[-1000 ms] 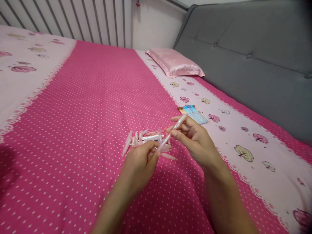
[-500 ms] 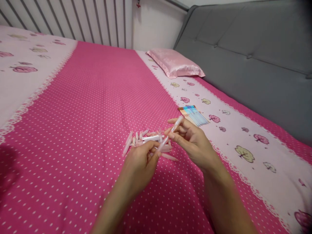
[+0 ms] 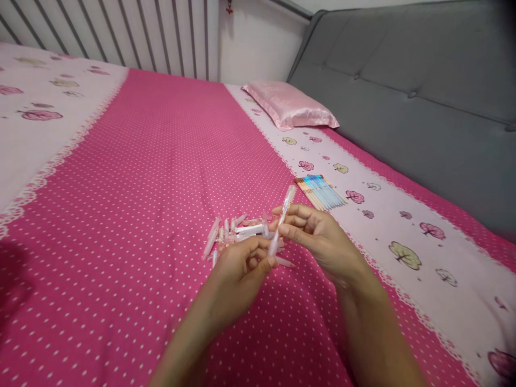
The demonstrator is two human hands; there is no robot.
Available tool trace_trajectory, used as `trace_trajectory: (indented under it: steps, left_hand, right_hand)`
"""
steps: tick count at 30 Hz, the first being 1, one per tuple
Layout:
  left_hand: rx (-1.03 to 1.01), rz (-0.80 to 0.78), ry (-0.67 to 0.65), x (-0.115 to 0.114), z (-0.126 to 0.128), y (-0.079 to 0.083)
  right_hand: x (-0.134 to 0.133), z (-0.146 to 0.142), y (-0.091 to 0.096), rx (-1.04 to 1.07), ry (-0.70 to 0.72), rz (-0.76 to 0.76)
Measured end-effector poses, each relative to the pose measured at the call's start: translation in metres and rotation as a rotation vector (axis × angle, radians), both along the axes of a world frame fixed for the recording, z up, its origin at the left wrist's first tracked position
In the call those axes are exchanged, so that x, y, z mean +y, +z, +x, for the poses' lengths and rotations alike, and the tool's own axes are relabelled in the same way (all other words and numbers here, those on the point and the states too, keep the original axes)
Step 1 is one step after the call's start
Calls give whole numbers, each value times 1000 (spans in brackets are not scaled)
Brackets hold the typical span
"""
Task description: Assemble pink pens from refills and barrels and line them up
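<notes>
A thin translucent white pen (image 3: pixel 282 215) is held between both hands over a pink dotted bedsheet (image 3: pixel 133 177). My right hand (image 3: pixel 318 239) pinches its middle with fingers closed. My left hand (image 3: pixel 239 274) grips its lower end between thumb and fingers. The pen points up and away, nearly upright. Just behind the hands lies a small pile of several pale pink pen parts (image 3: pixel 237 231) on the sheet.
A bundle of blue and orange pens (image 3: pixel 320 192) lies on the white flowered strip to the right. A pink satin pillow (image 3: pixel 288 103) sits farther back. A grey padded headboard (image 3: pixel 411 91) runs along the right side. Striped wall panels stand at the far end.
The pen has tilted from a slanted lie to nearly upright. Both hands shifted slightly nearer and closer together.
</notes>
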State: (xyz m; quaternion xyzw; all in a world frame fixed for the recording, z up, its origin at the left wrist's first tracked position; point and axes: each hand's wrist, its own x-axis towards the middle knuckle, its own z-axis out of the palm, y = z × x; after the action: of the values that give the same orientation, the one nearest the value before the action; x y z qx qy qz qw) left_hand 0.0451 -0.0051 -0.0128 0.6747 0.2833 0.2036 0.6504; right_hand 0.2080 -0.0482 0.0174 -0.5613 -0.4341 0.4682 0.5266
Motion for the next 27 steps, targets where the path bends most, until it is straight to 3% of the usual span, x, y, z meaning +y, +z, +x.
trace_trajectory:
  steps: [14, 27]
  left_hand:
    - [-99, -269, -165, 0, -5, 15]
    - [-73, -215, -134, 0, -4, 10]
  right_hand:
    - [-5, 8, 4, 147, 140, -38]
    - [-5, 8, 0, 83, 87, -37]
